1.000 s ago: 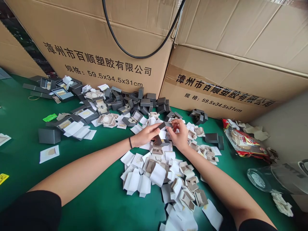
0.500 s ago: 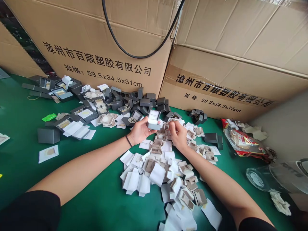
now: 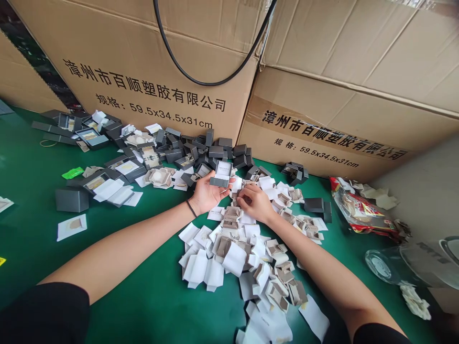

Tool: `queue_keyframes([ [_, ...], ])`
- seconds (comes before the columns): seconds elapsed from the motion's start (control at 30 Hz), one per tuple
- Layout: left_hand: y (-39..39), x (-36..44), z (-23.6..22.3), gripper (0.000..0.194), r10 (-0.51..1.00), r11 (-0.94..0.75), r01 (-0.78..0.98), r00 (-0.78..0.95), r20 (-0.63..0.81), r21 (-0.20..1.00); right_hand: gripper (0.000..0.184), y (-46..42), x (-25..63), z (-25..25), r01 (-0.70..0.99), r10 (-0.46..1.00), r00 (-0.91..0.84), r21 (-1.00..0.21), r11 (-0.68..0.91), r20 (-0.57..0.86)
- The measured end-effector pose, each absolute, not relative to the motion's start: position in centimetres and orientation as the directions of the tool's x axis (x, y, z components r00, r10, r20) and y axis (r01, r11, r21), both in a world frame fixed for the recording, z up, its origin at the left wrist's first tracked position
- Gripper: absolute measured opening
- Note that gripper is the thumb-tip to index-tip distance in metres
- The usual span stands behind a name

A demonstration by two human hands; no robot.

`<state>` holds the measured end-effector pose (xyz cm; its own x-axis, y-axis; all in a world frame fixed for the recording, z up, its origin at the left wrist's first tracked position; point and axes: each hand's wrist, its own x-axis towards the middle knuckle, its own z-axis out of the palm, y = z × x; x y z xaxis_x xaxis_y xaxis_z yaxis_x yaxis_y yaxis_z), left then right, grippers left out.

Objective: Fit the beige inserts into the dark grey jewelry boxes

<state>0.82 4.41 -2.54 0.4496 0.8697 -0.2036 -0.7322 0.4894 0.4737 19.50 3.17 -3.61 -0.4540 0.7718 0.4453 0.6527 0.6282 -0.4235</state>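
A small dark grey jewelry box [image 3: 220,181] rests in my left hand [image 3: 208,193], its lid raised and the white printed lining facing me. The fingers of that hand curl around the box from below. Just to the right, my right hand [image 3: 255,203] hangs low over the loose white-and-grey folded inserts [image 3: 232,217], its fingers bent and drawn together. Whatever sits between those fingertips is hidden from view. Under and below both hands, a heap of opened white paper inserts [image 3: 234,258] spreads towards me.
Many dark grey boxes [image 3: 172,155] are piled along large cardboard cartons [image 3: 161,62] at the back. A black cable [image 3: 211,85] loops down there. On the right lie a red food packet [image 3: 362,212] and a clear plastic jug [image 3: 405,263]. The tabletop is green [image 3: 143,291].
The box in my left hand has shifted slightly left and tipped, so its dark front shows more. My right hand has moved left and its fingers have turned down towards the inserts.
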Motion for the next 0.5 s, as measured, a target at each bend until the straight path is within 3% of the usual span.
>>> queue_keyframes([
  [0.17, 4.4, 0.9, -2.7, 0.039, 0.879, 0.471, -0.74, 0.438, -0.187, 0.48, 0.021, 3.6, 20.1, -3.4, 0.492, 0.854, -0.289, -0.698, 0.521, 0.433],
  [0.3, 4.4, 1.0, -2.8, 0.039, 0.885, 0.458, -0.736, 0.433, -0.172, 0.499, 0.028, 4.1, 20.4, -3.6, 0.205, 0.933, -0.078, -0.911, 0.359, 0.351],
  [0.4, 4.5, 1.0, -3.0, 0.039, 0.875, 0.471, -0.724, 0.456, -0.163, 0.505, 0.031, 4.3, 20.3, -3.8, -0.037, 0.976, 0.053, -0.976, 0.213, 0.21],
  [0.5, 4.5, 1.0, -3.1, 0.041, 0.87, 0.476, -0.721, 0.471, -0.148, 0.503, 0.029, 4.4, 20.0, -3.8, -0.117, 0.993, 0.016, -0.986, 0.116, 0.115],
])
